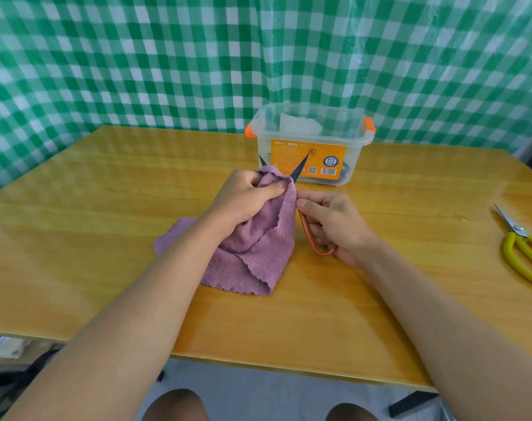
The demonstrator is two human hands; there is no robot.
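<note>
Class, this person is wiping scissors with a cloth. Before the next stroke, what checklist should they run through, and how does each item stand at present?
1. Right hand grips the orange-handled scissors firmly: ok.
2. Left hand holds the purple cloth bunched round the blades: ok.
3. Cloth lies between every finger and the cutting edge: cannot tell, the folds hide it.
4. Blade tip points away from the body: ok.
5. Blades closed: not ok, a second tip stands apart.
6. Yellow scissors lie apart from both arms: ok.
</note>
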